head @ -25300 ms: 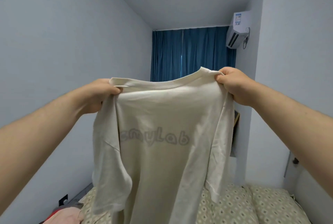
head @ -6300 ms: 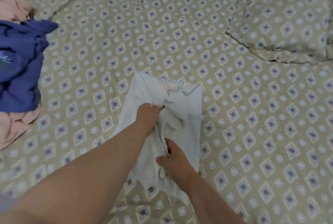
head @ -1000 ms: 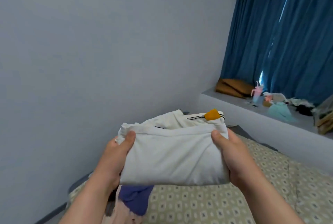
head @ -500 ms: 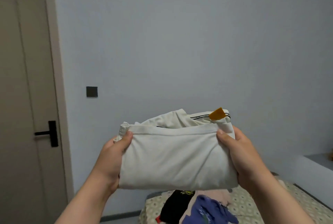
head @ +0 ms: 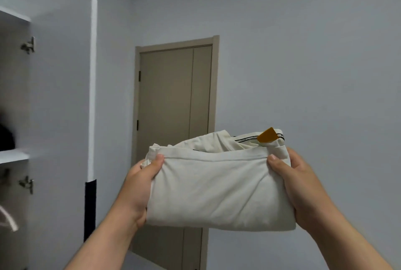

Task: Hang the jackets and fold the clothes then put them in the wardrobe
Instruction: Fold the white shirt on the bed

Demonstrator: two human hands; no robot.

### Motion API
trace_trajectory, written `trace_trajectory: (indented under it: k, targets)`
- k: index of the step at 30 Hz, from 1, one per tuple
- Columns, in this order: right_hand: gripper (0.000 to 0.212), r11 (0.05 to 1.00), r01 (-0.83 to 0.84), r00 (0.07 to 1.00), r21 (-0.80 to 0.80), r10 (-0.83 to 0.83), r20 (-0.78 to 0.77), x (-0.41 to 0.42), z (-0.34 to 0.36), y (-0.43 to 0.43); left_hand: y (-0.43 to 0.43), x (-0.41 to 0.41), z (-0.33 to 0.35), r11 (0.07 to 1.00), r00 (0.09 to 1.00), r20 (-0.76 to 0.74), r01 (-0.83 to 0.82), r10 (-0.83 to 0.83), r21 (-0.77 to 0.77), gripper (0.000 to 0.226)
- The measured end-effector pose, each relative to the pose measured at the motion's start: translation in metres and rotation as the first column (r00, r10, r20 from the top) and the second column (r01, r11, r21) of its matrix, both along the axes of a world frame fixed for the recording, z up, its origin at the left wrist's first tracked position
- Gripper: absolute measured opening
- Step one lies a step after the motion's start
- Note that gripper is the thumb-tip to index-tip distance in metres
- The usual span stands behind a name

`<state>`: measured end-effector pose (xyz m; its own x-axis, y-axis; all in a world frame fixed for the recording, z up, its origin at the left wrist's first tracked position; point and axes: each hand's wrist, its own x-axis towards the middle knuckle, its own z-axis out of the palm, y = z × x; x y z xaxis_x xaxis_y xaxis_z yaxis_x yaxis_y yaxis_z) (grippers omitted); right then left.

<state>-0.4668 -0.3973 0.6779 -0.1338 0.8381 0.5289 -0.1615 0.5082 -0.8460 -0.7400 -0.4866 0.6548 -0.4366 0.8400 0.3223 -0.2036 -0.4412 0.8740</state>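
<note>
A folded stack of cream-white clothes [head: 217, 187] is held up in front of me at chest height. An orange tag and a black-striped band show at its top right edge. My left hand [head: 138, 185] grips the stack's left side, thumb on top. My right hand [head: 301, 187] grips its right side the same way. The open wardrobe [head: 15, 156] stands at the left edge, with a white shelf, a dark garment blurred on it, and its open door [head: 63, 117] edge-on beside it.
A closed beige room door [head: 173, 104] is straight ahead behind the stack, set in a pale wall. A pale hanger [head: 8, 218] shows low inside the wardrobe. The wardrobe door's edge has a dark lower section [head: 90, 209].
The view has swung left from the bed and wall to the room door and open wardrobe. Both hands keep the same grip on the folded stack.
</note>
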Motion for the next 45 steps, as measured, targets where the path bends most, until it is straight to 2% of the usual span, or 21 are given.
trace_trajectory:
  k: [4,9,14,18,23,26,29,38,41,45]
  targets:
    - [0.022,0.990,-0.134,0.991,0.040,0.134,0.011,-0.091,0.012,0.012,-0.024,-0.076,0.006,0.988,0.988,-0.005,-0.152,0.153,0.020,0.036]
    - [0.027,0.955,-0.291,0.957,0.056,0.290,0.029,-0.206,0.012,0.012,-0.058,-0.172,0.006,0.934,0.934,0.017,-0.356,0.356,0.021,0.049]
    - [0.026,0.899,-0.434,0.901,0.060,0.432,0.043,-0.307,0.009,0.005,-0.094,-0.250,0.004,0.876,0.877,0.015,-0.481,0.481,0.031,0.035]
    - [0.024,0.845,-0.532,0.846,0.046,0.529,0.063,-0.374,0.006,-0.001,-0.123,-0.296,-0.002,0.812,0.812,0.024,-0.583,0.583,0.001,0.027]
    - [0.023,0.768,-0.640,0.767,0.016,0.638,0.075,-0.456,-0.004,0.003,-0.148,-0.342,-0.014,0.722,0.721,0.038,-0.692,0.692,-0.027,0.045]
    - [0.025,0.691,-0.722,0.689,-0.001,0.720,0.076,-0.503,-0.015,0.005,-0.160,-0.365,-0.023,0.670,0.668,0.054,-0.740,0.742,-0.054,0.043]
    - [0.028,0.622,-0.783,0.621,-0.024,0.783,0.050,-0.551,-0.025,0.004,-0.169,-0.386,-0.028,0.577,0.575,0.051,-0.813,0.817,-0.081,0.043]
    - [0.034,0.378,-0.924,0.377,-0.062,0.926,0.027,-0.689,-0.035,-0.041,-0.224,-0.434,-0.034,0.179,0.178,0.018,-0.973,0.984,-0.146,0.032]
    - [0.029,0.282,-0.957,0.279,-0.070,0.959,0.052,-0.727,-0.038,-0.064,-0.248,-0.448,-0.036,0.100,0.098,0.024,-0.983,0.995,-0.155,0.029]
    - [0.032,0.207,-0.974,0.203,-0.094,0.978,0.049,-0.783,-0.040,-0.101,-0.287,-0.488,-0.038,0.016,0.013,0.023,-0.991,1.000,-0.132,0.024]
